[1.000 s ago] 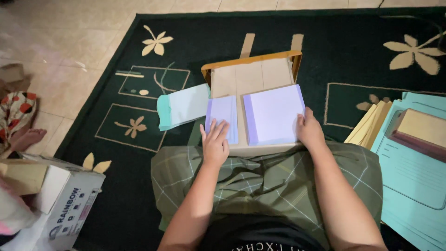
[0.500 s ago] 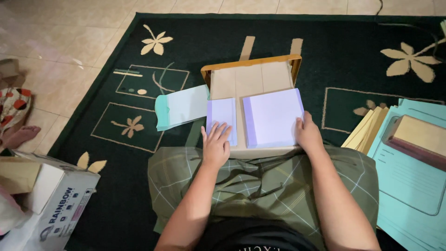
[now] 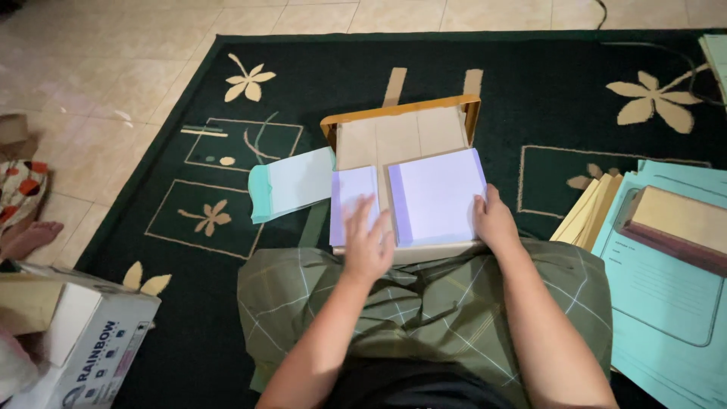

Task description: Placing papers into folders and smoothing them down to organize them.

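On the dark flowered rug (image 3: 575,98), a shallow cardboard box (image 3: 401,129) is rested against the lap. The wide lavender sheet (image 3: 439,195) is steadied by the right hand (image 3: 496,223), fingers flat, gripping nothing. The narrow lavender sheet (image 3: 350,198) is pressed by the open left hand (image 3: 367,242); edges are best kept square.
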